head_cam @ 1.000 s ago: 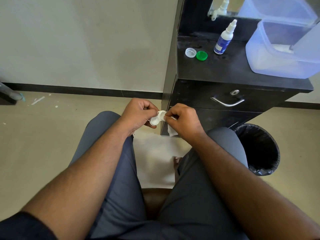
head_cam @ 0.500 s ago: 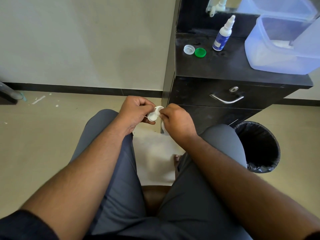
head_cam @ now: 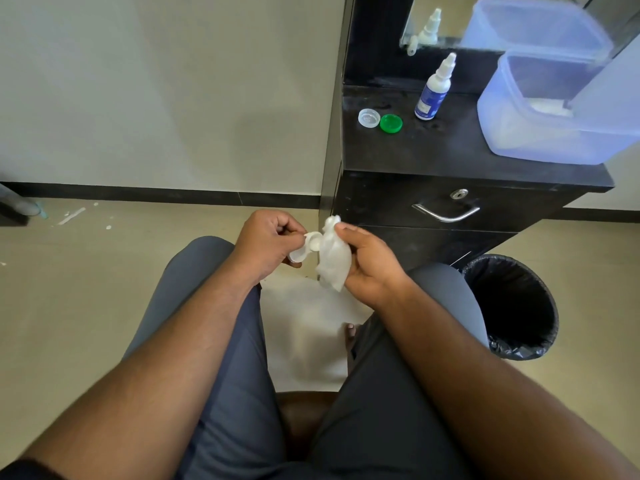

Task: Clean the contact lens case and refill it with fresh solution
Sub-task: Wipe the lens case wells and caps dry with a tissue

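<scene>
Bare forearms, a dark sleeve edge [head_cam: 31, 471] at the left elbow, and grey-blue trousers [head_cam: 221, 358].

The case [head_cam: 304, 247] is partly hidden: the left hand [head_cam: 268, 242] covers its near end and the tissue [head_cam: 331, 256] covers its right well, so whether that well is dry cannot be told. The bottle [head_cam: 433, 93] label is too small to read. The tub [head_cam: 561, 109] is cut off at the right edge (its contents are only a pale blur). The bin [head_cam: 512, 306] interior is black.
</scene>
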`<state>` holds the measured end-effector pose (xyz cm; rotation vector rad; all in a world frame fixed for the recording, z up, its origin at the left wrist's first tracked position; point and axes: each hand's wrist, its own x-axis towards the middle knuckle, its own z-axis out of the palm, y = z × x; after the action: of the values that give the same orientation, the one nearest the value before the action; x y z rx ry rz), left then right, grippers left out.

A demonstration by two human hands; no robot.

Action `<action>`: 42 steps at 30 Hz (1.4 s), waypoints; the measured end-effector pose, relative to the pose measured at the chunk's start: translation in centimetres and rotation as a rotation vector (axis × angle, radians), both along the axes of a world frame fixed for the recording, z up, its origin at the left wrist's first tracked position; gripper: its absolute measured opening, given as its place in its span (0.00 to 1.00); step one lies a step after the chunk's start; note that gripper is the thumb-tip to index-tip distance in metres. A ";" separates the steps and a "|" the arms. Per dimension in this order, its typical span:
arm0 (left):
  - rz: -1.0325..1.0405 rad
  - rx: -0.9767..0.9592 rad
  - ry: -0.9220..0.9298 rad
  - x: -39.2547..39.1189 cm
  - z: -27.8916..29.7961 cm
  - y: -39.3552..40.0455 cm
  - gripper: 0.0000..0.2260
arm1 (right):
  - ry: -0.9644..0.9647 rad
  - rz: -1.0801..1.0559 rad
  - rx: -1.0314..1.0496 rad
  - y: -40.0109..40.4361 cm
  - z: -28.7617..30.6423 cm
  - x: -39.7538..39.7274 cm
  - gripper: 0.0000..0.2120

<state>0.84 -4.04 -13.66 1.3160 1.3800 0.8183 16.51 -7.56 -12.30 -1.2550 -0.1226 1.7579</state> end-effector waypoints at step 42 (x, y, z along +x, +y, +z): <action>-0.064 -0.035 0.094 0.1 0.0 -0.1 0.05 | -1.555 0.638 0.481 0.6 -0.6 -0.3 0.07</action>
<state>0.95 -4.09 -13.64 1.3794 1.4115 0.6939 16.18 -6.93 -12.94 -1.9976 -1.8348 0.6569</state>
